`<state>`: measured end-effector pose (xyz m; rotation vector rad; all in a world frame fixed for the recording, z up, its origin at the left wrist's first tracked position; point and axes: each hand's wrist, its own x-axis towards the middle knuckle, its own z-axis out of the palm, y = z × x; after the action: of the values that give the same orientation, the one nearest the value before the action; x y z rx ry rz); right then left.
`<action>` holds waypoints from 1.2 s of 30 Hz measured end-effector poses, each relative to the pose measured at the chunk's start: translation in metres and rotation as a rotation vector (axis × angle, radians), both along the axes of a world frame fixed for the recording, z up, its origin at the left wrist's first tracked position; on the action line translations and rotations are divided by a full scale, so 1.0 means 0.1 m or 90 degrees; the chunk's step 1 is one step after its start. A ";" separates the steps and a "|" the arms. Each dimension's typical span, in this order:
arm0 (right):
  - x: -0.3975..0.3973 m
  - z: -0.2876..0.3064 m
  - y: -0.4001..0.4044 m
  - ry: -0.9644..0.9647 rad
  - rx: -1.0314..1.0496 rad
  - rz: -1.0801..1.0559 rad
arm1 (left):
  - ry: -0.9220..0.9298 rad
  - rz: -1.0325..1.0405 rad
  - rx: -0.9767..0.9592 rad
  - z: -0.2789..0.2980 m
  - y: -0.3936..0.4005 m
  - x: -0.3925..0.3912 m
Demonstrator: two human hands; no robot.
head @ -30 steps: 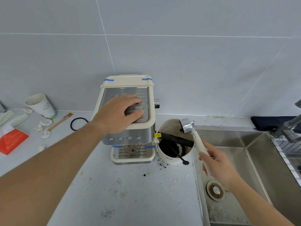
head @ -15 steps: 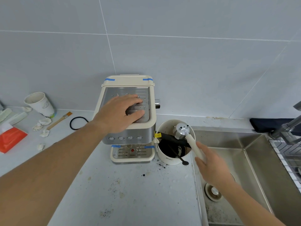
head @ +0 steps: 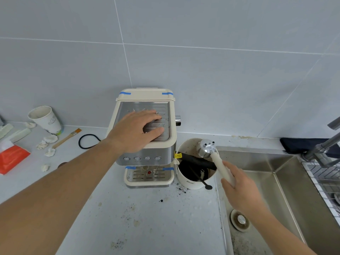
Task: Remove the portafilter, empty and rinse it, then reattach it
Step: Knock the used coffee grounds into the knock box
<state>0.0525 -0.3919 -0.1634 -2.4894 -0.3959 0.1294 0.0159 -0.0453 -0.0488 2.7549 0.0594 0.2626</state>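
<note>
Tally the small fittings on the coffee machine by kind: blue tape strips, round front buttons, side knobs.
Blue tape strips: 4
Round front buttons: 4
Side knobs: 1
Total: 9
</note>
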 end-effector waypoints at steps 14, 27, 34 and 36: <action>-0.06 0.07 0.00 -0.053 0.010 -0.022 | 0.001 0.000 0.000 0.01 -0.01 0.00; -0.14 0.10 0.07 -0.015 -0.083 0.014 | -0.008 0.003 -0.003 0.00 0.00 0.00; -0.18 0.12 0.09 -0.075 -0.010 -0.006 | -0.008 0.004 0.004 0.02 -0.02 0.00; -0.18 0.12 0.10 -0.075 0.020 -0.020 | -0.007 0.004 0.001 0.02 -0.02 -0.01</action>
<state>0.0348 -0.3823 -0.1512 -2.4789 -0.4042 -0.0371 0.0153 -0.0468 -0.0465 2.7551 0.0654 0.2788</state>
